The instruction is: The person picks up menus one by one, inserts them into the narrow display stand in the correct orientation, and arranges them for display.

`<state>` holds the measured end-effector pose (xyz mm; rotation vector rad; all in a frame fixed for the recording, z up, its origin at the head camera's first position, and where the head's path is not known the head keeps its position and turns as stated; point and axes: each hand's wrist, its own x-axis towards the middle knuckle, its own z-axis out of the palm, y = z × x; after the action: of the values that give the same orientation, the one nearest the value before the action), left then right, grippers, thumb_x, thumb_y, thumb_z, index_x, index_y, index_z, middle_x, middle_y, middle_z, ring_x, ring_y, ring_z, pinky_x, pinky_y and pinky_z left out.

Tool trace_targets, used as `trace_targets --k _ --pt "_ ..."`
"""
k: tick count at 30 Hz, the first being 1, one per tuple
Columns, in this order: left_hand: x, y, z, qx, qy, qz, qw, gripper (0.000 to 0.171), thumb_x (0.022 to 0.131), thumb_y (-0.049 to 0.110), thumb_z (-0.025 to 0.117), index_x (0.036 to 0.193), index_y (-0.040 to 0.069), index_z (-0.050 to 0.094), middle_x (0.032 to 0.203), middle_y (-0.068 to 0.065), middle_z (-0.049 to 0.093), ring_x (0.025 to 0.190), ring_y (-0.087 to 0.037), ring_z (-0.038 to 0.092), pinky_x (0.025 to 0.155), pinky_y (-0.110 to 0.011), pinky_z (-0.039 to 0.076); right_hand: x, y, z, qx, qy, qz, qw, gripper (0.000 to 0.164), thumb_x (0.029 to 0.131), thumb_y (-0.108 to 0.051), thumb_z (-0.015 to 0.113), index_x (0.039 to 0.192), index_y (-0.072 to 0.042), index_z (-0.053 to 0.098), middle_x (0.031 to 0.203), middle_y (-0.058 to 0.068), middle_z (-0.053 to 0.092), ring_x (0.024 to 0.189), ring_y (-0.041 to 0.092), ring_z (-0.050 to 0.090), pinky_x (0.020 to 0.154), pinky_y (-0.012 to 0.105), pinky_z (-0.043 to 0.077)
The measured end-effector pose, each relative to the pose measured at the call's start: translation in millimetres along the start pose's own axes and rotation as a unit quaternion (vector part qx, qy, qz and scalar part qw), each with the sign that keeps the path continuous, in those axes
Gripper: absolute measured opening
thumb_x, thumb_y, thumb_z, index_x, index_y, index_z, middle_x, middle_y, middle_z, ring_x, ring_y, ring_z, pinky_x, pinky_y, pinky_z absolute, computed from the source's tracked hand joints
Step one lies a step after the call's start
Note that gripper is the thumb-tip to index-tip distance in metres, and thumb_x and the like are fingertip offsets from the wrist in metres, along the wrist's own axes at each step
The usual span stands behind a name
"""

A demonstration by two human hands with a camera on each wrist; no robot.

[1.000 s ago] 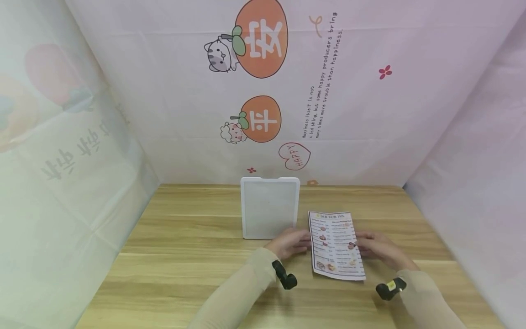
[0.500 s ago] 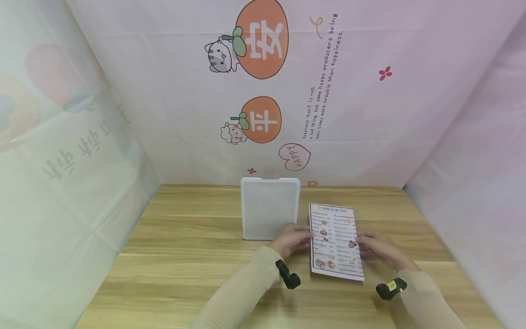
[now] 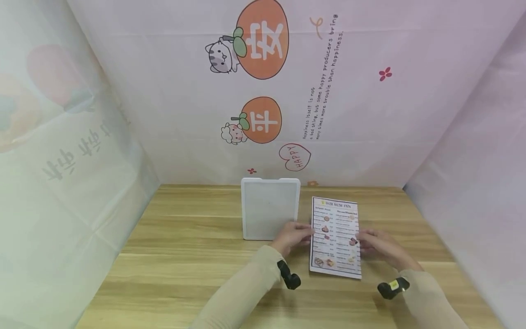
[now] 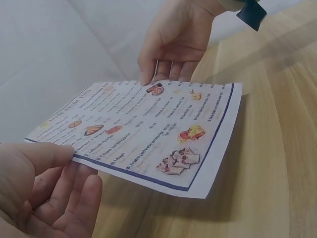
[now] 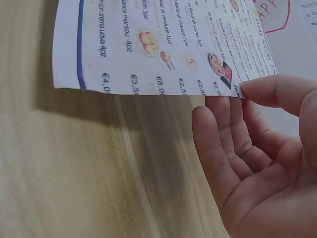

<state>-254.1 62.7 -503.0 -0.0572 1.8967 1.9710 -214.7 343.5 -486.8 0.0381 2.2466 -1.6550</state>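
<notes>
A printed paper menu (image 3: pixel 336 237) headed "DIM SUM INN" is held above the table, its shadow showing under it in both wrist views. My left hand (image 3: pixel 291 237) pinches the menu's left edge, thumb on top and fingers beneath, as the left wrist view shows. On the opposite edge my right hand (image 3: pixel 384 246) pinches it the same way; in the right wrist view its thumb (image 5: pixel 277 91) lies at the paper's edge with the fingers curled below. Behind the left hand stands a white-framed grey panel (image 3: pixel 269 208), its lower right corner hidden by that hand.
The wooden table (image 3: pixel 185 256) runs back to a printed fabric backdrop (image 3: pixel 361 114). More fabric hangs at the left and right sides. A black wrist camera (image 3: pixel 289 276) sits on the left forearm, another wrist camera (image 3: pixel 393 288) on the right.
The menu has tilted up, its top edge rising and shifting slightly right, and its sheet looks flatter. The left hand has moved a little right with it; the panel has stayed put.
</notes>
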Motion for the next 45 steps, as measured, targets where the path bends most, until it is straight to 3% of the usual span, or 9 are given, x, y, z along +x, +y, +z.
trace_targets --k 6,17,24,31,34,38,41,45 --pt "-0.1 3.3 0.2 0.015 0.008 0.011 0.9998 0.022 0.091 0.013 0.074 0.109 -0.001 0.071 0.093 -0.007 0.069 0.081 -0.016 0.067 0.086 -0.038 0.057 0.2 -2.4 -1.2 0.010 -0.015 -0.010 1.000 0.055 0.105 -0.022 0.052 0.136 0.021 0.039 0.119 0.024 0.066 0.104 0.029 0.067 0.093 0.040 0.054" --pt "-1.5 13.0 -3.6 0.052 0.021 0.046 0.9974 0.020 0.092 0.021 0.073 0.105 0.005 0.073 0.088 -0.003 0.071 0.081 -0.018 0.070 0.090 -0.046 0.055 -2.4 -15.1 -4.0 -0.012 0.008 -0.040 0.999 0.058 0.105 -0.026 0.055 0.137 0.019 0.038 0.125 0.026 0.061 0.110 0.030 0.065 0.102 0.047 0.048" --pt "-1.8 17.2 -4.4 0.058 0.027 0.066 0.9958 0.017 0.092 0.019 0.073 0.103 0.006 0.074 0.092 -0.002 0.069 0.084 -0.018 0.069 0.089 -0.045 0.056 -3.2 -18.8 -4.7 -0.014 0.016 -0.058 0.998 0.057 0.105 -0.025 0.054 0.137 0.019 0.036 0.126 0.025 0.059 0.112 0.026 0.063 0.102 0.043 0.048" --pt "-3.6 22.6 -11.4 0.106 0.041 0.112 0.9871 0.017 0.093 0.021 0.074 0.103 0.007 0.075 0.092 0.000 0.070 0.093 -0.032 0.070 0.084 -0.043 0.058 -2.9 -27.2 -3.4 -0.018 0.026 -0.080 0.996 0.055 0.105 -0.027 0.055 0.137 0.016 0.040 0.129 0.027 0.058 0.107 0.018 0.065 0.100 0.041 0.050" --pt "-4.2 25.3 -15.1 0.128 0.042 0.134 0.9818 0.017 0.093 0.022 0.073 0.103 0.008 0.075 0.093 0.001 0.071 0.090 -0.028 0.072 0.080 -0.037 0.059 -1.6 -29.3 -2.7 -0.021 0.029 -0.092 0.995 0.055 0.105 -0.028 0.055 0.136 0.015 0.041 0.129 0.027 0.058 0.105 0.016 0.066 0.099 0.039 0.050" --pt "-7.1 31.2 -19.2 0.148 0.045 0.153 0.9760 0.017 0.094 0.022 0.072 0.103 0.008 0.076 0.093 0.002 0.072 0.087 -0.022 0.072 0.075 -0.028 0.058 -0.5 -31.8 -1.3 -0.031 0.041 -0.091 0.995 0.056 0.105 -0.034 0.055 0.138 0.010 0.044 0.132 0.025 0.058 0.109 0.018 0.065 0.107 0.051 0.042" --pt "-9.8 35.4 -22.5 0.145 0.046 0.156 0.9759 0.017 0.095 0.023 0.072 0.103 0.009 0.076 0.093 0.003 0.072 0.087 -0.019 0.071 0.074 -0.025 0.058 0.0 -34.2 -0.4 -0.043 0.052 -0.080 0.995 0.058 0.103 -0.040 0.055 0.139 0.004 0.047 0.135 0.022 0.058 0.111 0.018 0.064 0.110 0.062 0.031" --pt "-13.7 39.9 -28.2 0.151 0.050 0.156 0.9748 0.019 0.095 0.026 0.071 0.105 0.010 0.076 0.094 0.004 0.071 0.086 -0.014 0.070 0.074 -0.024 0.057 2.2 -37.8 0.8 -0.054 0.058 -0.082 0.993 0.060 0.102 -0.043 0.056 0.140 0.003 0.047 0.137 0.022 0.057 0.113 0.021 0.064 0.109 0.068 0.026"
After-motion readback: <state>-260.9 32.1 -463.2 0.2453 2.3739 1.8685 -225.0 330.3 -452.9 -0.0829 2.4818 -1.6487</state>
